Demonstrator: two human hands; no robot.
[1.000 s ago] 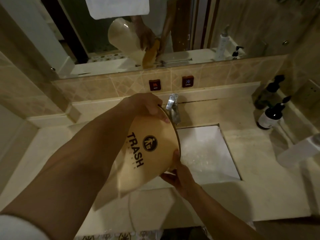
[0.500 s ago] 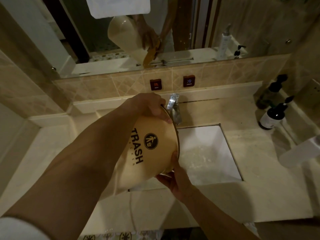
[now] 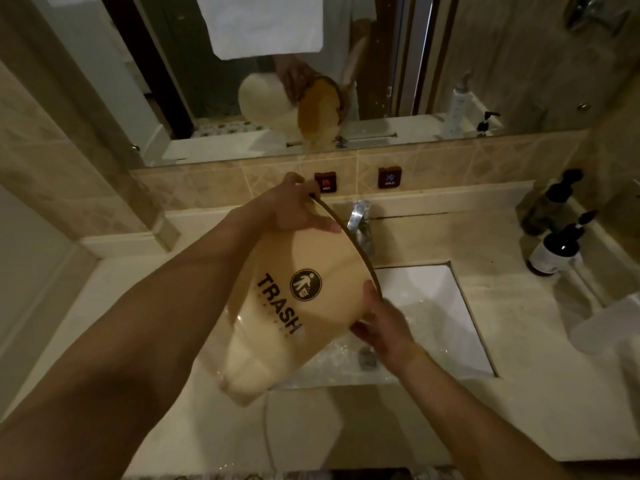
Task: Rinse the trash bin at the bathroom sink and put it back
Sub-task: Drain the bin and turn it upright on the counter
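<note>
Head view: left hand (image 3: 294,206) clamps the far rim of the trash bin (image 3: 291,306), right hand (image 3: 382,325) clamps the near rim. Bin tipped on its side over the sink (image 3: 446,306), mouth toward the faucet (image 3: 360,216). 2 dark bottles (image 3: 557,249) right of sink.
</note>
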